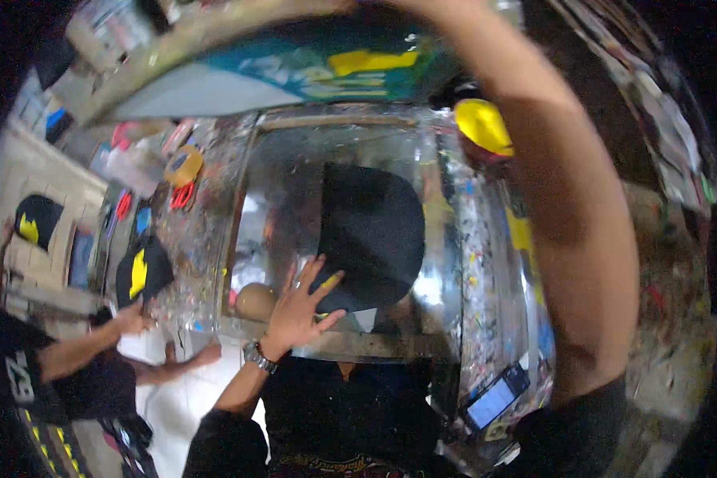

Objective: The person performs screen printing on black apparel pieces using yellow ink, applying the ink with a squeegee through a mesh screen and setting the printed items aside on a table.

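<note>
My left hand (296, 309), a watch on its wrist, lies with fingers spread on the lower left edge of a black rounded fabric piece (374, 231). The piece rests flat on a glossy glass-like panel (279, 191) in a worn frame. My right forearm (570, 175) reaches up along the right side to the top edge of the view. There it meets a raised wooden-framed printing screen (247, 84) with teal mesh and yellow patches. The fingers of my right hand are cut off and blurred, so their grip cannot be made out.
A container of yellow paint (483, 127) stands at the far right of the panel; a phone (498, 396) lies near right. Left are a tape roll (183, 165) and red-handled scissors (183, 195). A co-worker's hand (133, 319) is at a black piece with yellow print (139, 273).
</note>
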Available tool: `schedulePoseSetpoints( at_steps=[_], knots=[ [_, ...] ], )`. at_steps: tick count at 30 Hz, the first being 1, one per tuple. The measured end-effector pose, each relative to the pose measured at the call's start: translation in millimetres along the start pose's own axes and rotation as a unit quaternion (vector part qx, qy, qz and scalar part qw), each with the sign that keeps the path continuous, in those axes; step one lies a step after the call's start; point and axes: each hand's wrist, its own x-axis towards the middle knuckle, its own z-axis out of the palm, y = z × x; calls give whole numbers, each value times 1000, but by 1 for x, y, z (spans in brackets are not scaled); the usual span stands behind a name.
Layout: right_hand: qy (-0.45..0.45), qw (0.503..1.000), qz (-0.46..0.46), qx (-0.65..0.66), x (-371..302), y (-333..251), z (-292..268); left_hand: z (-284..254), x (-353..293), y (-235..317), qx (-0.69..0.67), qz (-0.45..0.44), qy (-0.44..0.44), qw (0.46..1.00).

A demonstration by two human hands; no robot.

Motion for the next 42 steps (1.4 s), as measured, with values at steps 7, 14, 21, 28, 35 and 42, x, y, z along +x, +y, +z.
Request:
schedulePoseSetpoints(
  at_steps=[7,14,21,28,35,42],
  knots=[
    [226,969,103,-14,-92,-67,61,-58,5,-35,-476,-51,414,774],
    [231,963,126,52,-225,-165,147,-69,-68,-95,-641,-273,310,647],
    [-55,959,202,190,-303,-146,155,3,-91,-117,-573,-367,176,711],
    [-158,905,389,-68,-207,102,130,1,-100,-112,-538,-421,183,707],
    [-246,949,194,33,-240,183,202,-24,-83,-85,-553,-446,235,664],
    [-181,939,288,-46,-208,187,200,-17,-92,-84,-576,-443,239,644]
  ],
)
